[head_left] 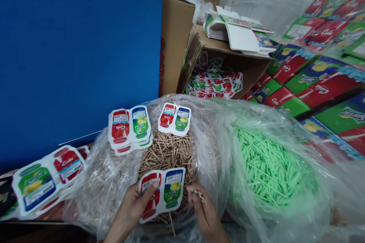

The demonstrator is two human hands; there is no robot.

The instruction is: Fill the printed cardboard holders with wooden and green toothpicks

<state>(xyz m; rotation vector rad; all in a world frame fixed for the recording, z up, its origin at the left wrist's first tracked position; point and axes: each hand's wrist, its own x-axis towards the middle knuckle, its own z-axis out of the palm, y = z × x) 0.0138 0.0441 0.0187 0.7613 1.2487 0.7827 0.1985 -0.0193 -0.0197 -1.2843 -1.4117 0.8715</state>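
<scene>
My left hand grips a printed pouch with a red cola jar and a green-blue lemon jar on it, thumb on top. To its right, my right hand is closed around a small bundle of thin brown sticks, whose ends show. Both hands are over a clear plastic bag full of loose brown sticks. One more pouch lies on the sticks at the back, and a small stack of pouches rests at the bag's left side.
More pouches lie at the far left. A second bag holds green sticks at right. Behind stands an open carton with many pouches, folded boxes on top. Printed boxes are stacked at right; a blue panel rises at left.
</scene>
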